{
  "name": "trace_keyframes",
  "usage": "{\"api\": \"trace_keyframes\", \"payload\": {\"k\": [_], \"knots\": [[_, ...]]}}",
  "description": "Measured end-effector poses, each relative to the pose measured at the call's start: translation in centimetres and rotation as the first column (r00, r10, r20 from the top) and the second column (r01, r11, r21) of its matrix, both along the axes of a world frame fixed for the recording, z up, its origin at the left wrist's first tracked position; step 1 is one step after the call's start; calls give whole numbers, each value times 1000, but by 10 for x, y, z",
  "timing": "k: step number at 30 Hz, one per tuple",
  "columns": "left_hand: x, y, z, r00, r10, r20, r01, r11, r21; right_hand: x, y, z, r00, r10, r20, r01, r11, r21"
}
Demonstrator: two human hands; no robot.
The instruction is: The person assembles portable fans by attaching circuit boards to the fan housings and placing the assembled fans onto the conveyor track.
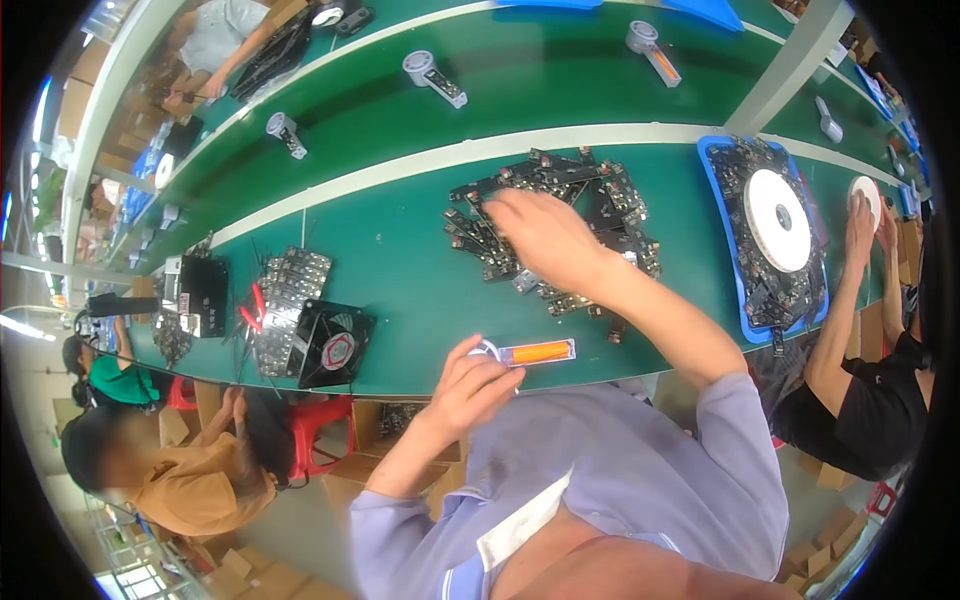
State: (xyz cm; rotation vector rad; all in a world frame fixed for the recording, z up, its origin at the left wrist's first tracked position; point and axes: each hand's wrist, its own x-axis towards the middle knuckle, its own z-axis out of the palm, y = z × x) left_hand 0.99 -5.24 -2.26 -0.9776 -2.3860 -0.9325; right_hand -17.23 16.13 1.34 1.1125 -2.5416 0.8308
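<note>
My left hand (468, 390) is closed around the round end of a small handheld fan housing (516, 354) near the table's front edge. Its open handle points right and shows an orange battery (541, 352) inside. Over a heap of small black circuit boards (625, 235) reaches my right hand (545, 240). Its fingertips are at the heap's upper left and smeared, so whether they pinch a board cannot be made out.
A blue tray (742, 300) of boards bears a white reel (777, 220). Left are a black fan (336, 345), red-handled pliers (254, 307) and board panels (290, 290). Several fan housings, one here (435, 80), lie on the green belt (540, 75) behind. Co-workers sit at both sides.
</note>
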Motion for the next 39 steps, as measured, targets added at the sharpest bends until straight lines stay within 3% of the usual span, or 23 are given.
{"api": "trace_keyframes", "payload": {"k": [2,5,9,13,16,19,23,26,27,29,30,32,36,39], "knots": [[-1,2,5,997,29,70,-33,998,55,-24,-28,-17,965,115,-236,-98,992,80],[-2,1,8,996,41,84,-45,998,40,-41,-43,-41,976,204,-71,-179,948,262],[0,5,6,991,92,94,-101,990,96,-36,-26,-40,978,170,118,-200,924,327],[-5,13,10,986,106,131,-126,979,162,-28,-14,-48,985,168,-22,-152,933,326],[-4,17,4,991,101,87,-113,982,149,-29,-28,-49,957,264,-117,-239,952,190],[-3,17,6,995,75,71,-83,990,117,-38,-57,-54,965,243,-103,-225,962,158],[0,15,9,992,84,96,-98,983,157,-52,-58,-35,963,233,137,-269,864,426],[0,11,8,979,104,175,-145,958,246,-46,-38,-35,966,204,-159,-141,930,340],[2,12,8,961,121,250,-194,937,291,-40,-33,-25,955,168,-246,-139,981,132],[0,15,9,949,135,285,-229,916,331,-9,-13,25,981,113,159,-116,993,6],[0,16,8,941,144,305,-251,903,349,13,-4,39,937,86,339,-64,995,-77],[1,17,4,932,132,336,-262,888,378,52,14,46,809,211,548,-116,972,-203],[-1,22,0,928,145,342,-283,872,399,98,30,18,749,286,598,-202,958,-205],[-1,23,2,919,154,362,-299,872,387,110,32,-4,742,235,627,-39,950,-310]]}}
